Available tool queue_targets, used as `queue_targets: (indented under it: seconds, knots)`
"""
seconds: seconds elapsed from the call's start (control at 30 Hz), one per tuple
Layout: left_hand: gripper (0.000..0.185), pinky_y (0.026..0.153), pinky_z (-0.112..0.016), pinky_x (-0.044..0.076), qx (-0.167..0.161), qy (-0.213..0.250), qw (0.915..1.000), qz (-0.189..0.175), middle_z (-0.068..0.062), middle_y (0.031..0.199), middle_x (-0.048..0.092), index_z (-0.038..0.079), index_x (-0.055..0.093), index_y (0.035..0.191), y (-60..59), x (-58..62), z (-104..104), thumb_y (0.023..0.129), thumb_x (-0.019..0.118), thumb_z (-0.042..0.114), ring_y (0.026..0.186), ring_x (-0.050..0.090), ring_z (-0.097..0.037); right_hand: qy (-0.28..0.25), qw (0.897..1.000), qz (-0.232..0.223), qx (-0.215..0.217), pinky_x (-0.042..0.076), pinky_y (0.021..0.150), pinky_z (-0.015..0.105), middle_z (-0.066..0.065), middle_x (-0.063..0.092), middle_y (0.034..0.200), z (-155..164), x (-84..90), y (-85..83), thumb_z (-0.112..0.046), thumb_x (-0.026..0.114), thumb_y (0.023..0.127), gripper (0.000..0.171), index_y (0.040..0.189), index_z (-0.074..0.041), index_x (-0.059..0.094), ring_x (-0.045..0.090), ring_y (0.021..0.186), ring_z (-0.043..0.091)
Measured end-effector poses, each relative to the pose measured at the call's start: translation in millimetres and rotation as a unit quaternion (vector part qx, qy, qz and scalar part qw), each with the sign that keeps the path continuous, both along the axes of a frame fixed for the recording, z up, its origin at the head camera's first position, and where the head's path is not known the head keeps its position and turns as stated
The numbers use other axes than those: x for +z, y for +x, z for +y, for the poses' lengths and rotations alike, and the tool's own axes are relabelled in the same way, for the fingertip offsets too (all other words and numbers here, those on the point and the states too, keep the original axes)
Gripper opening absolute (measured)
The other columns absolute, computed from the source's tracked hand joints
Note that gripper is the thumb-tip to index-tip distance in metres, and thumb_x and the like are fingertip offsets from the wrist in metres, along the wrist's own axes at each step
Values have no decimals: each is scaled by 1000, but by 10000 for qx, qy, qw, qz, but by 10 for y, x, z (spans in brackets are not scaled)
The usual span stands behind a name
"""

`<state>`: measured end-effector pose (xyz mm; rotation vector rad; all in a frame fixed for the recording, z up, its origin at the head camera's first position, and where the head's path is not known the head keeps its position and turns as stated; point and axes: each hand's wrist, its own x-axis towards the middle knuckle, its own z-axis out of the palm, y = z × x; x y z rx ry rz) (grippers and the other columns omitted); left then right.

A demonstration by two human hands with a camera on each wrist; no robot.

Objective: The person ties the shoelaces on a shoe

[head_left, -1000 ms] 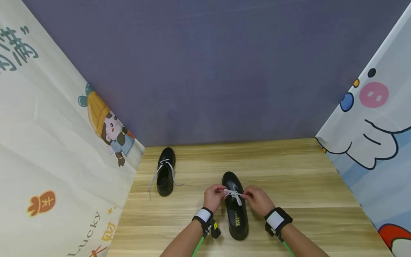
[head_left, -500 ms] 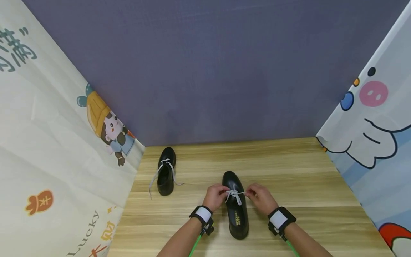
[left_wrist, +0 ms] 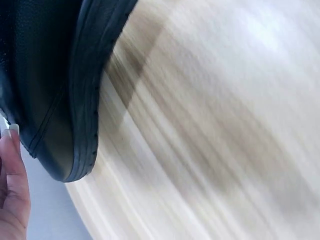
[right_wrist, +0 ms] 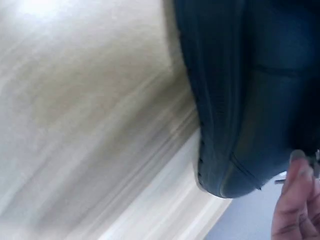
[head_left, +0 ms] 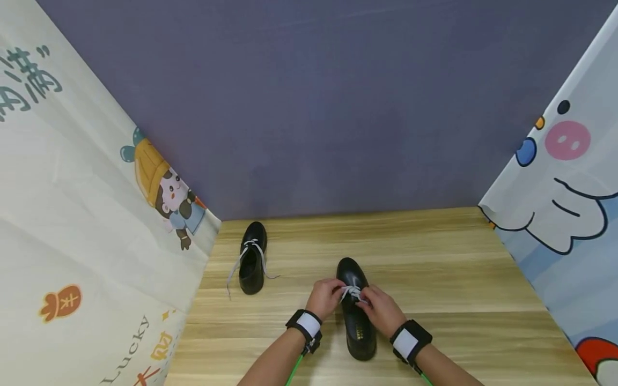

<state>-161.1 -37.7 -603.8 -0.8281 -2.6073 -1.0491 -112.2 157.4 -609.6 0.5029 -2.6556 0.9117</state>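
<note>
A black leather shoe (head_left: 361,335) stands on the wooden surface, toe pointing away, with white shoelaces (head_left: 354,292) looped in a bow over its front. From the left side my left hand (head_left: 324,298) pinches a lace loop between thumb and finger. My right hand (head_left: 384,312) is at the other side of the knot, its fingertips pinching the lace and overlapping the shoe. In the left wrist view the left fingers (left_wrist: 15,175) are beside the dark shoe upper (left_wrist: 45,100). The right wrist view has the right fingers (right_wrist: 292,200) near the shoe's edge, the knot hidden.
A second black shoe (head_left: 252,268) stands to the left, its laces untied and trailing on the wooden surface (head_left: 434,257). A grey-blue panel (head_left: 338,107) rises behind. Printed white sheets hang on the left (head_left: 87,214) and right (head_left: 545,198).
My right hand has come leftward from beside the shoe to the knot, after drawing a lace end out to the right. The left hand stays near the same spot.
</note>
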Motion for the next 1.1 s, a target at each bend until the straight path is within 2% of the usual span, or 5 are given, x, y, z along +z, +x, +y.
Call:
queue_targets:
  seconds: [0.33, 0.5, 0.67, 0.87, 1.1]
  knots:
    - [4, 68, -20, 51, -185, -301, 9965, 762, 0, 78, 69, 8, 79, 89, -9, -64, -33, 86, 76, 6, 71, 65, -11, -256, 9964, 669, 456, 49, 61, 28, -3, 62, 82, 139, -35, -76, 2, 82, 76, 21, 88, -10, 69, 59, 72, 8]
    - [7, 62, -18, 48, -129, -601, 9927, 1036, 1, 74, 60, 9, 76, 83, 12, -84, -54, 83, 77, 2, 65, 60, -12, -273, 9921, 1054, 621, 47, 59, 22, -3, 59, 79, 200, -73, -105, 6, 84, 72, 22, 83, -9, 72, 56, 69, 5]
    - [19, 59, -20, 47, -34, -978, 9877, 1222, 1, 74, 57, 9, 73, 81, 27, -109, -83, 74, 73, -8, 64, 58, -12, -61, 9907, 1230, 574, 47, 60, 23, -2, 58, 77, 207, -73, -119, 8, 83, 72, 22, 80, -8, 69, 55, 67, 5]
    - [24, 63, -21, 48, -11, -1519, 9778, 1443, 2, 75, 54, 10, 71, 81, 26, -170, -148, 65, 76, -6, 66, 56, -11, 444, 9870, 1449, 542, 50, 59, 26, 0, 57, 75, 209, -59, -104, 13, 80, 69, 24, 78, -5, 66, 58, 65, 10]
    - [23, 57, -22, 48, 42, -1104, 9836, 1423, 0, 72, 56, 8, 70, 75, 29, -244, -167, 60, 71, -10, 63, 58, -13, 657, 9863, 1427, 510, 51, 58, 28, 1, 55, 74, 271, -106, -76, 15, 79, 67, 24, 76, -4, 66, 60, 64, 14]
